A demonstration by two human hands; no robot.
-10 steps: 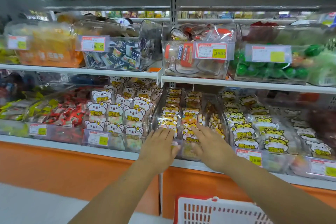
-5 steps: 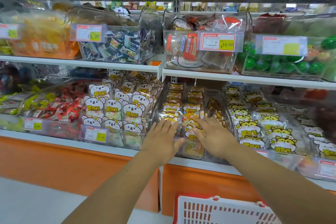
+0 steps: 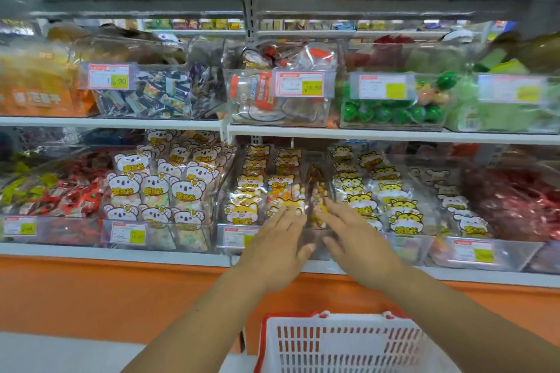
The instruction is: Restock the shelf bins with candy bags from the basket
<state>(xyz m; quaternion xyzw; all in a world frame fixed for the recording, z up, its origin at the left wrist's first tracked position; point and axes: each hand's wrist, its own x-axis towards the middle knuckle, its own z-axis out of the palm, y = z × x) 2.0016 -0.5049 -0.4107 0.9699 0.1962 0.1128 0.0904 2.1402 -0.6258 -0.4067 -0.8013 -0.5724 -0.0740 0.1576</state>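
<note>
A clear shelf bin (image 3: 239, 236) on the lower shelf holds rows of candy bags with yellow cat faces (image 3: 242, 212). My left hand (image 3: 280, 247) lies flat with straight fingers over the bin's front bags. My right hand (image 3: 357, 247) is beside it, fingers spread and straight, at the bin's front right corner. Neither hand holds a bag. A white basket with a red rim (image 3: 342, 342) stands on the floor below my arms; its inside is hidden.
Left of the bin is one with white koala bags (image 3: 157, 191), right one with more yellow-faced bags (image 3: 394, 206). The upper shelf (image 3: 394, 136) carries clear bins with price tags. An orange base panel (image 3: 91, 297) runs under the lower shelf.
Both hands have slid a little along the front bags of the cat bin and stay flat. The view has dropped, so more of the basket shows.
</note>
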